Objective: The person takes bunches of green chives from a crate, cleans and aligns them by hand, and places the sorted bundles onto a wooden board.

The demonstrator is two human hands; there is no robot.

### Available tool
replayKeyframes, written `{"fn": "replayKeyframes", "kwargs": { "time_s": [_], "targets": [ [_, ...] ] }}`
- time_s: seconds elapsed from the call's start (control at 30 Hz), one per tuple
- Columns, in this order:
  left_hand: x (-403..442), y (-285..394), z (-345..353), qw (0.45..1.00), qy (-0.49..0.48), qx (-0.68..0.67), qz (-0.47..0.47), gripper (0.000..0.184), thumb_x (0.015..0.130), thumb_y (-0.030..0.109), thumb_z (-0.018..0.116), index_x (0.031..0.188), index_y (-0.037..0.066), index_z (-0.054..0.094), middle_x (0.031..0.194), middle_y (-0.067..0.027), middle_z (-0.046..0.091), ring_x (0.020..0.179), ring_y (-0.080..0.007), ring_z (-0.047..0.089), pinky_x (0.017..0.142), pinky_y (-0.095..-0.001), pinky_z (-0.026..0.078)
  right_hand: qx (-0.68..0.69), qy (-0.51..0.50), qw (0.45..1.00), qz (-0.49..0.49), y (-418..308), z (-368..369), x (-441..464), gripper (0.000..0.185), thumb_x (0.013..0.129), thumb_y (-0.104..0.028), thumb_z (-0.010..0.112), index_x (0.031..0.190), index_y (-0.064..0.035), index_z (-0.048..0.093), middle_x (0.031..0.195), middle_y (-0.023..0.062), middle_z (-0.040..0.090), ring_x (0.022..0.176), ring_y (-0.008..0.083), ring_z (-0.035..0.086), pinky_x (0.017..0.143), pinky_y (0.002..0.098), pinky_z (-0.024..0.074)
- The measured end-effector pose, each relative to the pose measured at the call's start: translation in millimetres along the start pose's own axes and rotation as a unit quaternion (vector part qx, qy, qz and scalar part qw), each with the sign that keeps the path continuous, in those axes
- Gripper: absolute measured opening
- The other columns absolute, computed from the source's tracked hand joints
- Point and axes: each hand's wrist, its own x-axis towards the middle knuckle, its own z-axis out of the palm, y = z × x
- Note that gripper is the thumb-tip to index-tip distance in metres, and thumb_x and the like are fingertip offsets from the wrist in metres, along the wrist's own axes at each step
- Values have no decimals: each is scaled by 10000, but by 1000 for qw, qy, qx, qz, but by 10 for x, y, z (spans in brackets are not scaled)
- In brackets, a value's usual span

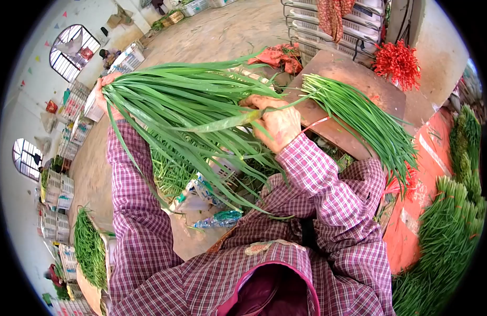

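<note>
My left hand (103, 94) is closed round the gathered end of a big bunch of garlic chives (185, 97), held up and spread out to the right. My right hand (278, 122) is at the loose side of the bunch, fingers bent and closed on a yellowed chive leaf (249, 117). Some green leaves pass behind its fingers. A neat second bunch of chives (359, 118) lies on a brown board (328, 68) just right of that hand. Below the held bunch, more loose chives (169, 171) sit by a white plastic crate (222, 169), partly covered by hanging leaves.
Red ties (397, 66) hang beside stacked white baskets (309, 45) at the back right. Piled chives (449, 226) lie on an orange sheet (430, 145) to the right. Crates (56, 187) line the left wall. Shiny blue plastic (220, 219) lies near my lap.
</note>
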Motion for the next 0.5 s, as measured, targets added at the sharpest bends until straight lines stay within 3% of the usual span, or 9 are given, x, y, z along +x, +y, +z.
{"fn": "replayKeyframes", "kwargs": {
  "time_s": [0.1, 0.2, 0.3, 0.33, 0.5],
  "targets": [
    [-12, -1, -31, 998, -39, 24, -47, 162, 881, 165, 592, 789, 122, 466, 772, 21, 487, 786, -107, 497, 786, -272, 396, 31, -1, 999, 14, 66, 38, 38, 231, 833, -222, 615, 1030, -128, 692, 918, 117, 694, 853, 316, 664, 717, 403, 530],
    [-11, -37, -25, 999, -10, 30, -28, 165, 888, 188, 582, 778, 131, 472, 774, 23, 490, 777, -101, 496, 774, -271, 399, 109, -41, 992, 57, 86, 36, 96, 268, 888, -292, 590, 1033, -90, 690, 905, 179, 683, 864, 343, 657, 769, 432, 510],
    [-10, -67, -10, 998, -5, 8, -55, 177, 892, 203, 577, 763, 140, 472, 774, 28, 497, 761, -97, 493, 760, -269, 400, 145, -30, 989, 26, 168, 109, 126, 295, 889, -299, 590, 1031, -58, 686, 906, 185, 682, 871, 343, 657, 777, 426, 508],
    [-8, -81, 7, 998, 0, 19, -54, 191, 875, 184, 592, 737, 127, 473, 745, 26, 500, 745, -98, 497, 751, -263, 411, 147, -75, 984, 61, 170, 93, 147, 332, 870, -304, 619, 1064, -39, 669, 914, 172, 692, 880, 333, 662, 784, 416, 506],
    [-4, -91, 14, 997, 4, 47, -54, 204, 860, 166, 599, 705, 116, 475, 713, 25, 504, 720, -99, 500, 739, -259, 422, 156, -69, 984, 46, 162, 136, 152, 415, 814, -320, 683, 1129, -52, 644, 980, 163, 694, 925, 309, 660, 817, 402, 503]
  ]
}}
